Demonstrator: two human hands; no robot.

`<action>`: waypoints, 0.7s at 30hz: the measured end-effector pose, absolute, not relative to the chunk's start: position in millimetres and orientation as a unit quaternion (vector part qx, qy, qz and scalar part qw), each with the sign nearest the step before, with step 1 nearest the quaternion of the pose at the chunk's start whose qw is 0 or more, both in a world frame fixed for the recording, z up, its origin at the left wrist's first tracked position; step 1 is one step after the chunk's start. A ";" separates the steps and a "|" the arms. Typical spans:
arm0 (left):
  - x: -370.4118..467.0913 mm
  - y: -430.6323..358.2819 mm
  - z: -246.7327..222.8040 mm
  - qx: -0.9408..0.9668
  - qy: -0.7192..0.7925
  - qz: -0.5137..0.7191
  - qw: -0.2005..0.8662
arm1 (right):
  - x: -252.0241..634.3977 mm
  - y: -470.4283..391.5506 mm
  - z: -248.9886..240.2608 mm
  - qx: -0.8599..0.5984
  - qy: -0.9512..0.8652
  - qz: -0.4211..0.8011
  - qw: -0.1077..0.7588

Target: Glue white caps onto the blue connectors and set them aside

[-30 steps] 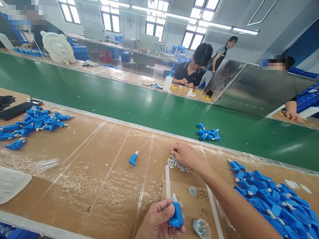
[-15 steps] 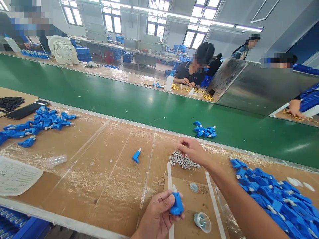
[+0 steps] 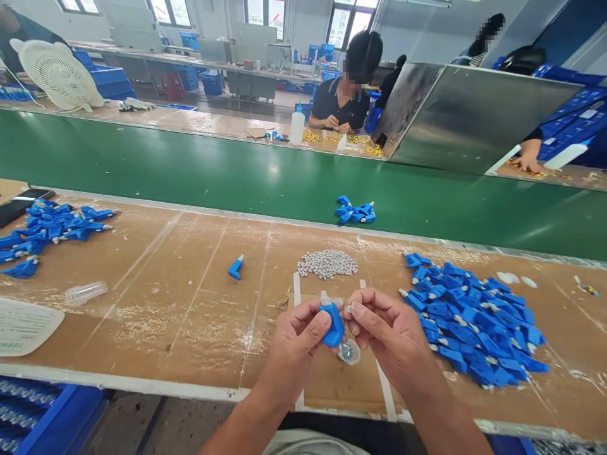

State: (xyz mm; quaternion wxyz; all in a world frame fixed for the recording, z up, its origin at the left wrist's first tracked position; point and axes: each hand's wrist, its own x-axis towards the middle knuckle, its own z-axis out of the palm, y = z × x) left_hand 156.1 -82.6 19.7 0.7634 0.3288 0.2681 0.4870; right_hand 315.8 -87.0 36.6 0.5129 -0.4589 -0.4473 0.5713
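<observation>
My left hand (image 3: pixel 300 332) is closed around a blue plastic piece (image 3: pixel 334 327) with a pale tip pointing up. Close beside it, my right hand (image 3: pixel 386 325) pinches a small grey part (image 3: pixel 349 308) between thumb and fingertips. Whether that part touches the blue piece I cannot tell. Just below my hands stands a small clear cup (image 3: pixel 349 354), partly covered by my fingers. Beyond my hands lies a heap of small grey parts (image 3: pixel 327 264). A single blue piece with a pale tip (image 3: pixel 236 267) rests on the table to the left.
A large pile of blue pieces (image 3: pixel 474 319) covers the right of the table, a smaller pile (image 3: pixel 61 221) the left. Several blue pieces (image 3: pixel 355 212) sit on the green belt (image 3: pixel 199 170). A clear plastic tube (image 3: pixel 86 292) and paper sheet (image 3: pixel 28 327) lie left. A co-worker (image 3: pixel 344 95) sits opposite.
My right hand has come back from the grey heap to my left hand with a small grey part. The camera view has tilted down and turned slightly right.
</observation>
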 end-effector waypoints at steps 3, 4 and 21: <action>159.5 -85.7 19.6 0.356 0.279 0.486 0.748 | 313.5 -97.6 33.9 -0.456 -0.431 0.579 0.521; 160.1 -86.5 18.9 0.361 0.281 0.486 0.745 | 312.9 -99.4 33.5 -0.454 -0.429 0.582 0.521; 156.1 -81.3 7.0 0.463 0.336 0.483 0.662 | 301.6 -98.1 24.4 -0.513 -0.470 0.487 0.528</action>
